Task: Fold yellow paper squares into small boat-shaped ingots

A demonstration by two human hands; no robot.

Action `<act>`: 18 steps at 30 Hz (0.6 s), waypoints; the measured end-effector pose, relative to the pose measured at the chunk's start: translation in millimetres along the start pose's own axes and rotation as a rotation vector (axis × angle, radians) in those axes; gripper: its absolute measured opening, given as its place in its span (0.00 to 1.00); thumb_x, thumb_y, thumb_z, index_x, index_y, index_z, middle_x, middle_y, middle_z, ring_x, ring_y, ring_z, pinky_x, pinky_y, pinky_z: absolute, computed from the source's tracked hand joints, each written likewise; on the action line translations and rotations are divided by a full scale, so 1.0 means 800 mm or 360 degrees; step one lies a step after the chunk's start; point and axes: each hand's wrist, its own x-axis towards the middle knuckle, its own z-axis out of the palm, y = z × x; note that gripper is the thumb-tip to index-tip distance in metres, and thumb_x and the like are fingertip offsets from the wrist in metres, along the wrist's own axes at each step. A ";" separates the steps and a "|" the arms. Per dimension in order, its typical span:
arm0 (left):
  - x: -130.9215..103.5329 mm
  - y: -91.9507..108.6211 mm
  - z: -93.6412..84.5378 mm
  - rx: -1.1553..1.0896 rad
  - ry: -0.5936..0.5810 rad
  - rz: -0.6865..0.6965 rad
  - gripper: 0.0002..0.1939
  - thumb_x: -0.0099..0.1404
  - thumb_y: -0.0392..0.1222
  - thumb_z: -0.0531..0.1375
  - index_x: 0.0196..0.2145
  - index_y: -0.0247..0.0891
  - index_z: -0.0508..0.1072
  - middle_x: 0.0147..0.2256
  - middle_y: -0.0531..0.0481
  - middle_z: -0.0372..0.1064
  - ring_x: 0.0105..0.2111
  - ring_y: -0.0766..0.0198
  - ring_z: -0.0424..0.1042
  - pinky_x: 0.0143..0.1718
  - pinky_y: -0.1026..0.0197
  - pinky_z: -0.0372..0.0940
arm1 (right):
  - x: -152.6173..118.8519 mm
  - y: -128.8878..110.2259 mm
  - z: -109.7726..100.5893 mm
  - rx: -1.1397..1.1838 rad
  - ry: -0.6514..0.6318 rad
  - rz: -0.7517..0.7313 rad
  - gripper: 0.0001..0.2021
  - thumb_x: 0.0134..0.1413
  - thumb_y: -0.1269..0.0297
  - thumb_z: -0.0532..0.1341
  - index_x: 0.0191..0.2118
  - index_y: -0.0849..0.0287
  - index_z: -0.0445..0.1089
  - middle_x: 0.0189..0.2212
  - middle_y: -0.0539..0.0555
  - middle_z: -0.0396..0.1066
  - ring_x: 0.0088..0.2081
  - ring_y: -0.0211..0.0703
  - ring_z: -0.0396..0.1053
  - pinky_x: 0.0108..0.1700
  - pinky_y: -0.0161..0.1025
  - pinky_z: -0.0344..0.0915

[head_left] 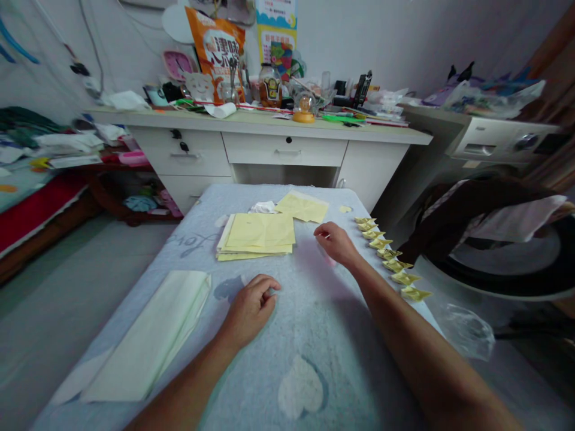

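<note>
My left hand (252, 308) rests on the blue cloth-covered table (287, 359) with its fingers curled together; no object shows in it. Farther forward, my right hand (333, 239) is held just right of a stack of yellow paper (260, 232), its fingertips drawn together; whether anything small is between them is too small to tell. Behind the stack, more yellow sheets (305, 206) lie at an angle beside a crumpled white tissue (263, 207). Several folded yellow paper boats (395, 264) stand in a row along the table's right edge.
Folded pale green cloth or paper (155, 335) lies at the table's left. A desk (287, 126) behind holds a jar (270, 87), an orange snack bag (220, 57) and clutter. At right stand a washing machine (498, 140) and a clear plastic bag (469, 332).
</note>
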 end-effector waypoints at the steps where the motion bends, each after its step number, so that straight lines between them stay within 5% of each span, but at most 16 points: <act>1: 0.000 0.000 0.000 0.0002 0.0005 0.0001 0.09 0.59 0.32 0.53 0.37 0.38 0.71 0.37 0.51 0.67 0.29 0.68 0.66 0.33 0.64 0.62 | -0.003 -0.012 0.012 0.0011 -0.0065 -0.0052 0.06 0.47 0.73 0.59 0.31 0.58 0.73 0.31 0.52 0.71 0.35 0.40 0.68 0.41 0.36 0.64; 4: 0.001 -0.001 0.000 -0.0013 0.0021 0.0006 0.10 0.59 0.32 0.53 0.37 0.38 0.71 0.37 0.51 0.67 0.29 0.68 0.66 0.33 0.64 0.62 | -0.010 -0.039 0.041 -0.0064 -0.0195 -0.0219 0.13 0.49 0.74 0.58 0.42 0.60 0.72 0.40 0.57 0.69 0.44 0.45 0.65 0.49 0.41 0.61; 9: 0.003 -0.002 0.000 -0.0020 0.0033 0.0020 0.10 0.59 0.32 0.53 0.37 0.38 0.71 0.36 0.52 0.67 0.29 0.68 0.66 0.34 0.64 0.61 | -0.008 -0.054 0.070 -0.0210 -0.0162 -0.0056 0.27 0.49 0.81 0.51 0.56 0.61 0.63 0.45 0.60 0.69 0.45 0.46 0.64 0.50 0.41 0.59; 18: 0.004 0.002 -0.001 0.0012 0.0046 0.0010 0.10 0.58 0.32 0.53 0.36 0.37 0.71 0.35 0.51 0.68 0.29 0.67 0.67 0.33 0.64 0.62 | 0.006 -0.055 0.076 -0.0189 -0.0107 -0.0045 0.15 0.54 0.77 0.53 0.41 0.62 0.75 0.38 0.59 0.69 0.45 0.46 0.64 0.50 0.39 0.58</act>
